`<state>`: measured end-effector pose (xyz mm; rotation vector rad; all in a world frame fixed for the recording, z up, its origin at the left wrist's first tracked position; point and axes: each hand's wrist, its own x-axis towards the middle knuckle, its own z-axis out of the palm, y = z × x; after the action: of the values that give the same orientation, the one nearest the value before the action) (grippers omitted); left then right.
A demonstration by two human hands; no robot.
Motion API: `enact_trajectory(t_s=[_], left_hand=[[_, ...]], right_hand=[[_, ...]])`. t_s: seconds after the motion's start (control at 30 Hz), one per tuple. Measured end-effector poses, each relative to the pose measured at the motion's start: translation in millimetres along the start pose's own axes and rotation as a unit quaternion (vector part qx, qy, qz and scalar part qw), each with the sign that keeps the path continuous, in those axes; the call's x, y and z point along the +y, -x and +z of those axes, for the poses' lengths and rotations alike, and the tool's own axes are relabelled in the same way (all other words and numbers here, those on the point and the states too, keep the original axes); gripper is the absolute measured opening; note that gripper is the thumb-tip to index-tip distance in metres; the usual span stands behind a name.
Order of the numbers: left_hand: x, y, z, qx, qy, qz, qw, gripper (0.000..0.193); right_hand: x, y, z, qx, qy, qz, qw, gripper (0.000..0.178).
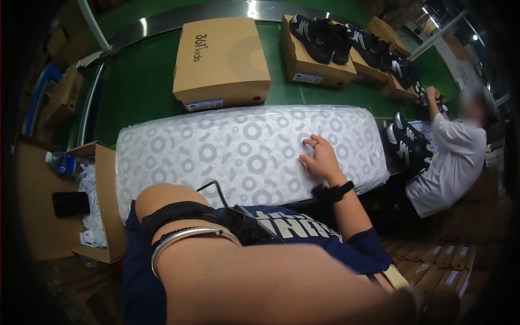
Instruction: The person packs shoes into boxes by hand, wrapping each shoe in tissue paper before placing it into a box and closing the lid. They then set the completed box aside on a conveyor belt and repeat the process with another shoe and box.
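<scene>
A thick stack of white tissue paper (238, 151) printed with grey rings lies flat across the workbench, its long side running left to right right in front of the person. The right hand (320, 158) rests on the stack's right part, palm down, fingers loosely spread and touching the top sheet, gripping nothing. The left forearm crosses the foreground below the stack, wearing a black strap and a silver bangle (187, 238); the left hand itself lies out of sight, so its fingers cannot be told.

Just beyond the stack, on the green conveyor belt (138, 81), stands a closed brown shoe box (221, 62). To the right of that box, another brown box (314, 65) carries a pair of black sneakers (319, 35) on top, with more such boxes further along. Left of the stack sits an open carton (103, 162) holding white paper slips, a plastic water bottle (62, 162) beside it. Right of the stack, a co-worker in a grey shirt (452, 162) reaches toward the far boxes.
</scene>
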<state>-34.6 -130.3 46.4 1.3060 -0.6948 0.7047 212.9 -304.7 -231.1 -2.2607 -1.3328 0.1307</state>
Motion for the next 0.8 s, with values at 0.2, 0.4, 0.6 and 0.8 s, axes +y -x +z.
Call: enact_trajectory(t_s=[0.2, 0.4, 0.6, 0.8], left_hand=[[-3, -1, -7, -0.012, -0.016, -0.008, 1.0, 0.009], [5, -8, -17, -0.037, -0.064, -0.036, 0.997, 0.01], [12, -15, -23, -0.049, -0.112, -0.077, 0.99, 0.011], [16, -14, -27, -0.067, -0.131, -0.113, 0.983, 0.011]], right_hand=[[50, -80, -23, 0.017, -0.35, 0.104, 0.931, 0.036], [48, -166, -28, 0.105, -0.42, 0.263, 0.862, 0.054], [75, -254, -1, 0.142, -0.62, 0.453, 0.624, 0.07], [113, -282, 20, 0.18, -0.654, 0.424, 0.6, 0.088]])
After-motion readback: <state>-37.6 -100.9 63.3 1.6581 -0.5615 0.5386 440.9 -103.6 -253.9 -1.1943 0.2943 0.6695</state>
